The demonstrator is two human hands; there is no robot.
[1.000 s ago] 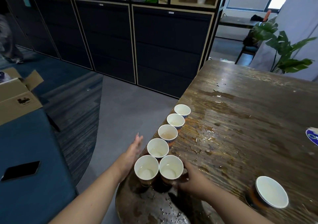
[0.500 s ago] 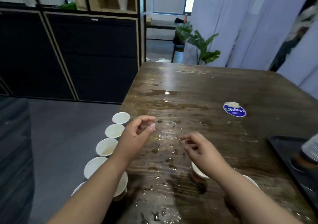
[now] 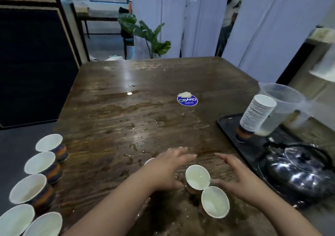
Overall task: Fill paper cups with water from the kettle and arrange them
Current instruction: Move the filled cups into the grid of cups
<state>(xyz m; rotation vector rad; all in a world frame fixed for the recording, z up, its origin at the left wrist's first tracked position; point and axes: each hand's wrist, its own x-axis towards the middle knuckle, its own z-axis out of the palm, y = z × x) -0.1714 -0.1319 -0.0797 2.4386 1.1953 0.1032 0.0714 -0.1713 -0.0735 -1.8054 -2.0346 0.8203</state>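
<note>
Two paper cups stand on the wet wooden table [image 3: 112, 112]: one cup [image 3: 197, 177] between my hands, a nearer cup [image 3: 214, 204] touching it. My left hand [image 3: 168, 168] lies just left of the farther cup with fingers stretched out, and hides most of a third cup [image 3: 149, 161]. My right hand [image 3: 233, 177] is on the other side, fingers straight, its thumb at the cup's rim. Neither hand grips anything. Several cups [image 3: 40, 162] stand in a row along the table's left edge. The black kettle [image 3: 297, 168] sits at the right on a black tray [image 3: 228, 127].
A tall stack of paper cups [image 3: 257, 114] and a clear plastic jug [image 3: 282, 105] stand at the tray's far end. A round blue sticker [image 3: 187, 100] lies mid-table. Water is spilled over the tabletop. A potted plant [image 3: 150, 36] and white curtains are beyond the table.
My view has swung right from the row of cups at the left edge. Both hands left those cups and moved to the two cups near the tray.
</note>
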